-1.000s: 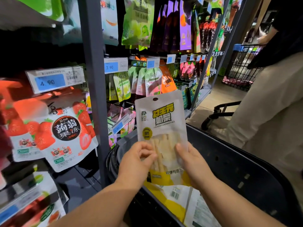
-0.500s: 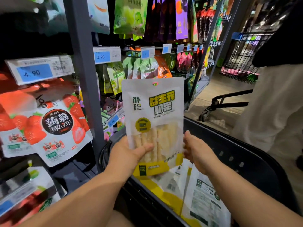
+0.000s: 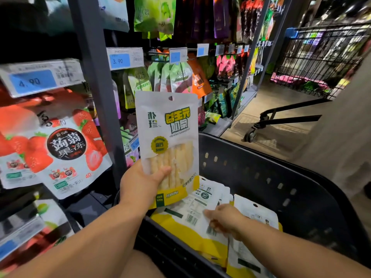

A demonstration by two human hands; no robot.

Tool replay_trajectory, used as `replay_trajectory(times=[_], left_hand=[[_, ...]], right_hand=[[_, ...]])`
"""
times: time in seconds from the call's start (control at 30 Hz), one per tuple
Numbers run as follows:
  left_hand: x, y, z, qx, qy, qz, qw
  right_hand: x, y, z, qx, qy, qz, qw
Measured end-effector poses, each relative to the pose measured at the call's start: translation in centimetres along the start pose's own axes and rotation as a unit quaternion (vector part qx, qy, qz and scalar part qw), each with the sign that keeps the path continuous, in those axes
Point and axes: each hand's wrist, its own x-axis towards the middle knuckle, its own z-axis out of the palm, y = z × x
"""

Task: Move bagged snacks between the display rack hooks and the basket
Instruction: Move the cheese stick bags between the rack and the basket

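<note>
Standing upright over basket [image 3: 261, 173] rim, snack bag [image 3: 170, 127] in left hand [image 3: 138, 181] grip.

glossy plastic snack bag [image 3: 167, 125], matt plastic basket [image 3: 261, 171] (perforated)

Post [image 3: 96, 97] blocks left; hanging bags [image 3: 180, 77] crowd ahead; basket [image 3: 261, 177] right side free.

Black basket [image 3: 261, 169] sits under both hands; white-yellow snack bags [image 3: 180, 223] piled flat inside, beneath right hand [image 3: 226, 219]. Rack [image 3: 96, 97] stands left of left hand [image 3: 140, 183], with strawberry jelly bags [image 3: 66, 155] hanging.
</note>
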Motion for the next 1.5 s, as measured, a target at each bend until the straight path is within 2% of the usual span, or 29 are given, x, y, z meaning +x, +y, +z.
replay_trajectory(times=[0.27, 0.5, 0.7, 1.0, 1.2, 1.33, 1.5], left_hand=[[-0.3, 0.5, 0.1, 0.013, 0.005, -0.009, 1.0], [-0.7, 0.8, -0.5, 0.006, 0.008, -0.003, 1.0], [-0.9, 1.0, -0.5, -0.009, 0.022, 0.007, 1.0], [-1.1, 1.2, -0.7, -0.001, 0.033, 0.012, 0.999], [-1.5, 1.4, 0.0, -0.017, -0.016, -0.005, 1.0], [-1.9, 1.3, 0.6, -0.104, -0.07, -0.018, 0.992], [-2.4, 1.2, 1.2, -0.189, -0.175, -0.037, 0.965]], right_hand=[[0.0, -0.1, 1.2, 0.075, 0.067, -0.005, 0.995], [-0.3, -2.5, 0.3, 0.214, 0.096, -0.041, 0.971], [-0.5, -3.6, -2.6, 0.17, 0.187, -0.085, 0.964], [-3.2, -7.0, -7.0, 0.225, 0.225, -0.22, 0.922], [-6.0, -8.4, -7.5, 0.268, 0.192, -0.273, 0.904], [-6.7, -8.7, -6.5, 0.274, 0.18, -0.319, 0.889], [-6.2, -8.4, -5.4, 0.233, 0.22, -0.325, 0.89]])
